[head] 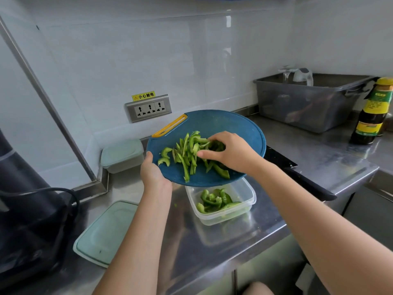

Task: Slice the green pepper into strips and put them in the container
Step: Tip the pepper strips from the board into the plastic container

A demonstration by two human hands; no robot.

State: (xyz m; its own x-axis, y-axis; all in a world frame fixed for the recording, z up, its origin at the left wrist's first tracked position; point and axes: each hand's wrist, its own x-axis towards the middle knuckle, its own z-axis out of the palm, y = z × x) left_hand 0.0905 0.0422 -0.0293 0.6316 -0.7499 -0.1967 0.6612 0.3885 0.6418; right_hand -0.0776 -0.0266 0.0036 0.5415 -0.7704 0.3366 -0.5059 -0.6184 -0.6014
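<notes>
While the left hand [152, 171] grips the near-left rim of a round blue cutting board [223, 124], thumb pressed on its top face, the board is held tilted off the counter, its low edge just over an open container [244, 192]. Matte and faintly speckled, the board has a yellow-edged slot handle at its far-left side. Across its middle lie the green pepper strips [187, 156], glossy, narrow and mostly curved. The right hand [229, 152] rests on the right part of that heap, fingers curled down into the strips and thumb stretched out sideways. The container is a clear, thin-walled plastic rectangle with rounded corners, standing on the brushed stainless steel counter [212, 241]; a small pile of cut pepper [214, 201] already lies inside. Its pale green lid [106, 233] lies flat to the left, near a black appliance [27, 209]. A smaller lidded box [122, 155] sits against the white wall under a steel socket plate [148, 108]. What looks like a black knife [308, 182] lies to the right. Farther back stand a smoky translucent tub [308, 107] and a dark, yellow-capped sauce bottle [370, 116].
</notes>
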